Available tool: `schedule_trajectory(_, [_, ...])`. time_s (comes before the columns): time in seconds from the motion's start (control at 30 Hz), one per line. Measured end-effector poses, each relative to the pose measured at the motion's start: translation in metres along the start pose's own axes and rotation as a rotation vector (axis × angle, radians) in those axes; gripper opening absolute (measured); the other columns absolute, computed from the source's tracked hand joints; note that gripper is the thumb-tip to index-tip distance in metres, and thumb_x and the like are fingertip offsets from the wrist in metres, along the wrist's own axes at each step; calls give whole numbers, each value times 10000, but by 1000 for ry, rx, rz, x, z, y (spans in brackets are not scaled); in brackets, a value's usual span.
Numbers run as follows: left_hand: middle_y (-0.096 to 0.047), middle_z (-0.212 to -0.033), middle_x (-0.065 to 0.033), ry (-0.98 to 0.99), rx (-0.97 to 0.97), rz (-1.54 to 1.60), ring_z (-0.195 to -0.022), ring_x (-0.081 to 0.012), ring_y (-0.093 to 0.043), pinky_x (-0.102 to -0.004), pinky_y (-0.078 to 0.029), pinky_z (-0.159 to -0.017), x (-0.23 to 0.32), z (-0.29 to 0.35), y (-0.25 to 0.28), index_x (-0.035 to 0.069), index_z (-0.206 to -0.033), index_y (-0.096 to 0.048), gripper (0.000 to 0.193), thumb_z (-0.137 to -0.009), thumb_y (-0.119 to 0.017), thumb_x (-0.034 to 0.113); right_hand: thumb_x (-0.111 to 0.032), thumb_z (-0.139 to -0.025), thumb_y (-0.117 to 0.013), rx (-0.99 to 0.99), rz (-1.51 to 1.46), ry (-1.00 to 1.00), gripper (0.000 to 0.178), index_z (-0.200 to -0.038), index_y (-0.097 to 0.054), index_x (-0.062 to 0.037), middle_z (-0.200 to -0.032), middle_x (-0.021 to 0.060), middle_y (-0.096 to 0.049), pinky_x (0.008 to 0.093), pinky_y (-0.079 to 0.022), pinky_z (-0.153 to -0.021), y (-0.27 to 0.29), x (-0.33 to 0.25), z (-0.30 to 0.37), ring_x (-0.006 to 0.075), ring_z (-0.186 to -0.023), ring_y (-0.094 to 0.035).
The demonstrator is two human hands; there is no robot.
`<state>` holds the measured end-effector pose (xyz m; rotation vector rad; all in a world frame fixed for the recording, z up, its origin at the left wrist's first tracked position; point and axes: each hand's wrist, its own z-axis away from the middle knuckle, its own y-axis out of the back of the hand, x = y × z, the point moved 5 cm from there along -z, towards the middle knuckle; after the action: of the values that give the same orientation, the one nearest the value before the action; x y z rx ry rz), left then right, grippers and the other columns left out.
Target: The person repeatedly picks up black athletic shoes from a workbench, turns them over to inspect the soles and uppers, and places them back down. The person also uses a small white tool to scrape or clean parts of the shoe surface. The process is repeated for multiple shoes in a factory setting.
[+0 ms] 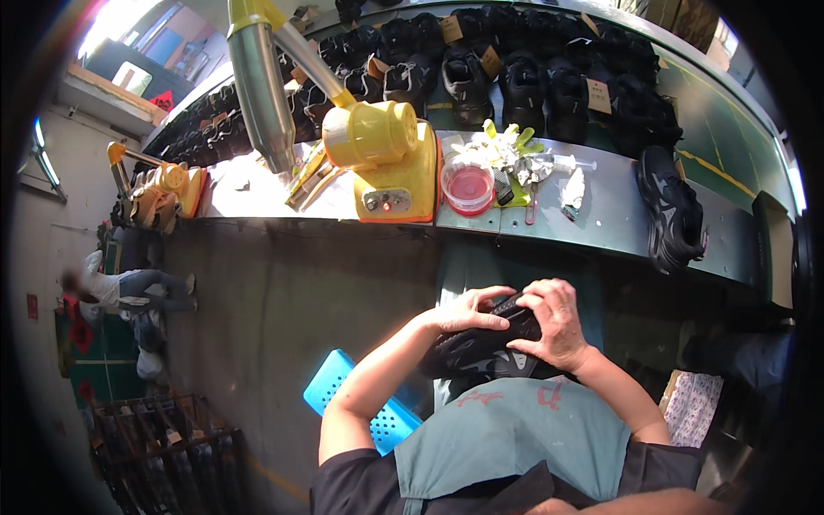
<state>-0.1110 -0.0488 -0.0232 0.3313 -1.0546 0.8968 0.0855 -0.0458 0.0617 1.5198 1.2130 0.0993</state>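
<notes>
A black sneaker with grey marks on its side lies across my lap, against the green apron. My left hand holds its upper from the left, with thumb and fingers spread over the opening. From the right, my right hand grips the same area, its fingertips bent over the top edge and its thumb on the side. Between the hands the shoe's opening is partly covered. Whether a second shoe lies under the first I cannot tell.
Ahead, a metal bench holds a yellow machine, a tub of pink liquid, crumpled gloves, a syringe and a black shoe. Rows of shoes stand behind. A blue perforated basket is at my left; another person is far left.
</notes>
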Motion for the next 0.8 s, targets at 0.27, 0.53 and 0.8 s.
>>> schedule_trajectory(0.27, [-654, -1208, -100, -458, 458, 87, -1099, -158, -624, -315, -497, -991, 102, -8, -23, 75, -1641, -363, 949, -875, -876, 298, -248, -738, -985, 446, -629, -731, 1130, -1616, -301, -54, -1579, 220, -426, 488, -427, -1169, 81, 39, 26, 368, -1436, -478])
schedule_trajectory(0.53, [-628, -1042, -24, -489, 565, 148, -939, -103, -608, -270, -498, -857, 80, -28, -42, 94, -1648, -366, 904, -902, -849, 257, -88, -699, -975, 484, -702, -652, 1283, -1677, -145, -82, -1519, 261, -475, 451, -431, -1175, 54, 42, 41, 364, -1423, -488])
schedule_trajectory(0.8, [-671, -1090, -65, -418, 590, 297, -997, -134, -649, -300, -526, -898, 60, -25, -47, 75, -1656, -330, 887, -934, -811, 254, -30, -695, -935, 475, -528, -489, 1223, -1670, -198, -57, -1646, 184, -369, 423, -370, -1227, 47, 43, 38, 321, -1502, -412])
